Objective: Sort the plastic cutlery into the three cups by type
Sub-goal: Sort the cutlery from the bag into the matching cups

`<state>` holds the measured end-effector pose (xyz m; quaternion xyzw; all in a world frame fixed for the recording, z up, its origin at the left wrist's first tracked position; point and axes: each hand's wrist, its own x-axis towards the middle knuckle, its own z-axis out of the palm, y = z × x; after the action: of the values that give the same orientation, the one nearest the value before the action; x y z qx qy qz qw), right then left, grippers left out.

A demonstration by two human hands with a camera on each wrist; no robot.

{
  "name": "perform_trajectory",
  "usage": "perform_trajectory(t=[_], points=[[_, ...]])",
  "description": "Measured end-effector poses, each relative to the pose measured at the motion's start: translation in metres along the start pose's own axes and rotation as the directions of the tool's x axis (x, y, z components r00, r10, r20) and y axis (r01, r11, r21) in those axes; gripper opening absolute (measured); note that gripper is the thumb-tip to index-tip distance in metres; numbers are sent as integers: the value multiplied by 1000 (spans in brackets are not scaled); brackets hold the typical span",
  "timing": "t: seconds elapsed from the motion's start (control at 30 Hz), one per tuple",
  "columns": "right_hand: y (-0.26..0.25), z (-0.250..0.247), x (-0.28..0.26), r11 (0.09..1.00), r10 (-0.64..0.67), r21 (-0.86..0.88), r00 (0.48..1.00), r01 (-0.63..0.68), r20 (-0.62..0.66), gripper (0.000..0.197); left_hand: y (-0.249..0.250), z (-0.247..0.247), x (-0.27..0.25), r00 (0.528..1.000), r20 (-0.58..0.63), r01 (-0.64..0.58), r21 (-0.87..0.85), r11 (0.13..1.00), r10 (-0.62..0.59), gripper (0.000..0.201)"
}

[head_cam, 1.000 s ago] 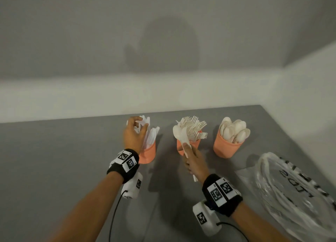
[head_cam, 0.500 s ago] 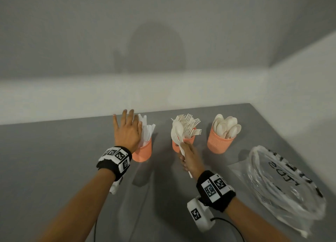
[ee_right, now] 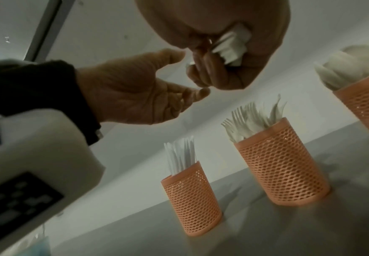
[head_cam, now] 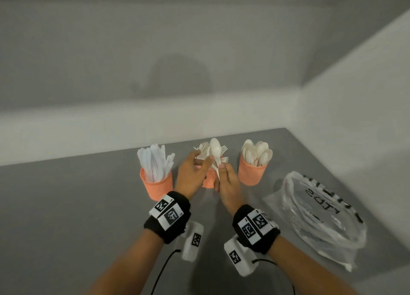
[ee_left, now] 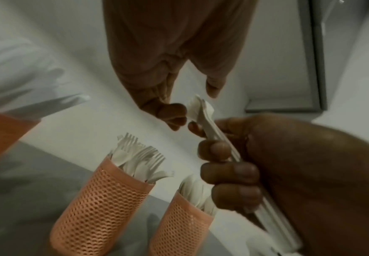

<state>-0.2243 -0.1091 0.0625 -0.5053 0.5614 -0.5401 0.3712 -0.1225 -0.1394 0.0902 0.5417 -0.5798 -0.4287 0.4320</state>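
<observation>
We log three orange mesh cups standing in a row on the grey table (head_cam: 66, 206), near the white wall. The left cup (head_cam: 158, 187) holds white plastic knives (head_cam: 154, 161), the middle cup (ee_right: 282, 166) holds forks (ee_right: 250, 119), and the right cup (head_cam: 253, 172) holds spoons (head_cam: 257, 154); all three stand upright and apart from one another. Our right hand (head_cam: 228, 183) is raised in front of the middle cup, its fingers curled round the handles of a small bundle of white spoons (head_cam: 215, 151) held upright, the bowl of the topmost rising above the fork tines in the head view. From the left wrist view we count at least two stacked handles in that grip (ee_left: 214, 128); the exact number we cannot tell. Our left hand (head_cam: 192, 176) is just beside the right, palm turned inward and fingers loosely extended, its fingertips (ee_left: 174, 112) at or touching the bowl end of the bundle; it has nothing clasped, and whether there is true contact we cannot tell. To the right of the cups a clear plastic bag (head_cam: 321, 217) with dark lettering lies crumpled on the table, well apart from the hands. Both wrists carry black bands with square printed markers (head_cam: 168, 212).
</observation>
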Motion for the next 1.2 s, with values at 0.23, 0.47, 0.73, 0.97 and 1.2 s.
perform_trajectory(t=[0.23,0.47,0.73,0.97,1.2], points=[[19,-30,-9,989,39,-145,994,-24,101,25,-5,30,-4,999,45,-29,149,988,22,16],[19,-77,17,997,22,-80,1000,-20,15,16,13,31,-3,993,-9,-119,125,985,121,16],[-18,-146,91,991,-133,-50,982,127,-136,31,70,4,33,778,-206,-498,373,783,593,24],[-13,-150,116,975,-175,-168,971,147,-165,22,71,26,46,757,-117,-511,506,695,643,25],[8,-137,127,949,-121,-305,984,76,-129,25,44,51,60,843,-13,-414,625,662,538,31]])
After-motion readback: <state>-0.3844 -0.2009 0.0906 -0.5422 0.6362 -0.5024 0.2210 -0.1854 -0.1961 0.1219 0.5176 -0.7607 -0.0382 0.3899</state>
